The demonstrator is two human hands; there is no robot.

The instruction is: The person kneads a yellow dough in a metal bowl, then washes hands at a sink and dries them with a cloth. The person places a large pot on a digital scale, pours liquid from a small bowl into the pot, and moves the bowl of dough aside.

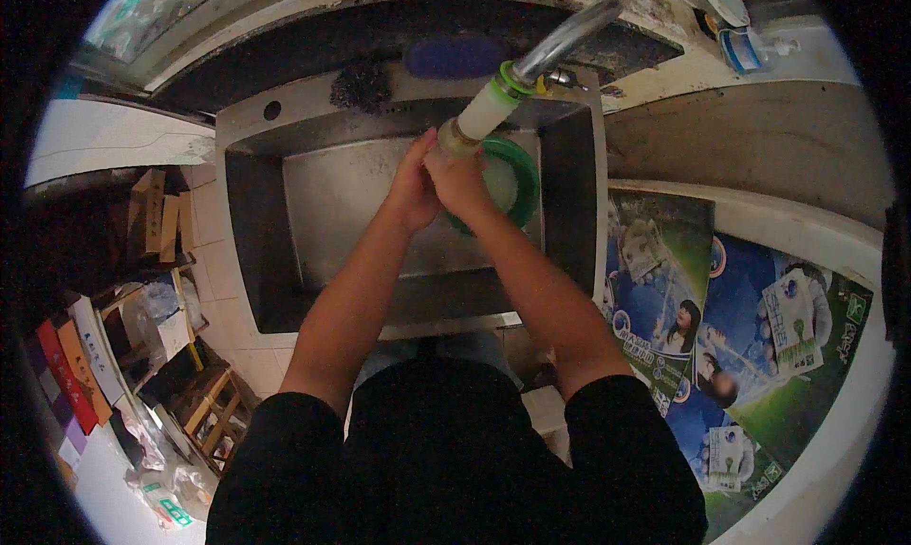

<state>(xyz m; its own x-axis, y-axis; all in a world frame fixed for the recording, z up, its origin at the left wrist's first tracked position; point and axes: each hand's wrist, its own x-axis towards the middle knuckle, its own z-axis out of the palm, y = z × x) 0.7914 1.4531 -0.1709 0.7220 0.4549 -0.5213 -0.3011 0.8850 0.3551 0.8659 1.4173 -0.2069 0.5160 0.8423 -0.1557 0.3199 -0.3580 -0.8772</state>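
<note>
Both my hands meet over the stainless steel sink (pixel 341 217), just below the outlet of a faucet filter (pixel 487 110). My left hand (pixel 414 192) lies against my right hand (pixel 461 182), palms turned inward. Whether anything sits between them is hidden. The white filter has a bright green collar and hangs from a chrome spout (pixel 569 36). Beneath and to the right of my right hand, a round green plastic basin (pixel 528 182) rests in the sink, partly covered by my hand and wrist.
A dark mesh scrubber (pixel 361 88) and a blue oval object (pixel 455 56) lie along the sink's back edge. A pump bottle (pixel 744 50) stands at the upper right. Printed posters (pixel 754 310) cover the right-hand surface. Boxes (pixel 146 214) and a wooden stool (pixel 213 410) fill the left.
</note>
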